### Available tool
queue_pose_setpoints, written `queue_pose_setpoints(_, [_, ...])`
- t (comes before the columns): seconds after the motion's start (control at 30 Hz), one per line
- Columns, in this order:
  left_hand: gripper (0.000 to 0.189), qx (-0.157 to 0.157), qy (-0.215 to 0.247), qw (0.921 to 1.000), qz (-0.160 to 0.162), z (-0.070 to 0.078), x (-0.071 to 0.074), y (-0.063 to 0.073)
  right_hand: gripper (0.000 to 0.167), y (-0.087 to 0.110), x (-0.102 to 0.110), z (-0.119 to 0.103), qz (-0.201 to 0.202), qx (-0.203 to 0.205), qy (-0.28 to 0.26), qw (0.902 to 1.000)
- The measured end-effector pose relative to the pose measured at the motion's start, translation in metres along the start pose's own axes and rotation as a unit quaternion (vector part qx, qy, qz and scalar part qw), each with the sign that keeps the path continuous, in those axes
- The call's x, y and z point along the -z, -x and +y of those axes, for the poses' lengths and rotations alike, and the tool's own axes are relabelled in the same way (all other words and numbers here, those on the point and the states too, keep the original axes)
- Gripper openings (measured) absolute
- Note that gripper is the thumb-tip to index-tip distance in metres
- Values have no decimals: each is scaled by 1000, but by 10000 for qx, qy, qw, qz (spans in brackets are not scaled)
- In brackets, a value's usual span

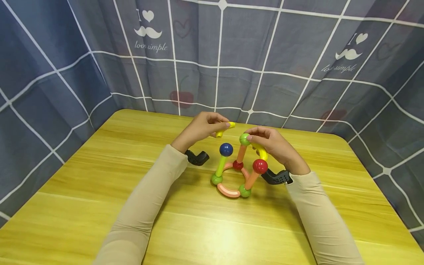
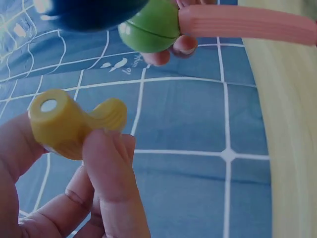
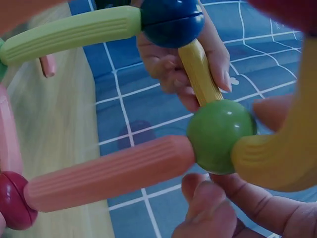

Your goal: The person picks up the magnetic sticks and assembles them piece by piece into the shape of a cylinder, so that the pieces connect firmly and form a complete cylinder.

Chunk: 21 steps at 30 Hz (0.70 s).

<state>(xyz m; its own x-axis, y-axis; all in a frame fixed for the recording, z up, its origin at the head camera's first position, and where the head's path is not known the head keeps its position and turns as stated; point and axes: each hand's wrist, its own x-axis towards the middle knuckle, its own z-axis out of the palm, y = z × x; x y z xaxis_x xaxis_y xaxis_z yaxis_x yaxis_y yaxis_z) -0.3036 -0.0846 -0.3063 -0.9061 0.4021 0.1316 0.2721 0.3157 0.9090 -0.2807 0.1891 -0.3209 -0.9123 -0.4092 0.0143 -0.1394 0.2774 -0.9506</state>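
Observation:
My left hand pinches a curved yellow magnetic rod between thumb and fingers; a pale round magnet shows in its end. The rod is held in the air behind a blue ball, which tops an upright lime-green rod. At the right, my right hand grips a green ball on top of an upright orange-pink rod. Another curved yellow rod joins that green ball to a red ball. These belong to one standing frame of balls and rods.
The frame's base has green balls, a dark red ball and curved pink rods on the wooden table. A blue-grey checked curtain hangs behind the table and at both sides. Black wrist mounts sit by both wrists.

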Motion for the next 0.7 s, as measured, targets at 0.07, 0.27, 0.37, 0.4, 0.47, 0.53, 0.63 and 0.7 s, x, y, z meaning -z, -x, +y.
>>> queue_pose_setpoints(0.07, [28, 78, 101, 9999, -114, -1, -3, -2, 37, -1, -2, 1, -26, 26, -41, 10000])
queue_pose_setpoints(0.27, [27, 48, 126, 9995, -303, -5, -9, -6, 31, -2, -1, 2, -105, 66, -298, 9995])
queue_pose_setpoints(0.37, [27, -10, 77, 9994, -324, -4, -12, -6, 31, -2, -1, 3, -137, 56, -419, 9990])
queue_pose_setpoints(0.4, [27, -12, 60, 9994, -337, -4, -14, -7, 31, -2, -1, 3, -146, 55, -456, 9988])
queue_pose_setpoints(0.47, [27, -6, 29, 9994, -354, -5, -16, -7, 31, -2, -1, 3, -152, 39, -537, 9984])
queue_pose_setpoints(0.53, [27, 9, 7, 9993, -365, -5, -17, -7, 30, -2, -1, 3, -166, 41, -544, 9984])
queue_pose_setpoints(0.63, [28, 26, -54, 9993, -363, -5, -18, -7, 32, -2, -1, 3, -179, 72, -436, 9989])
queue_pose_setpoints(0.7, [28, 17, -113, 9992, -391, -4, -18, -6, 36, -2, 0, 3, -187, 126, -282, 9993])
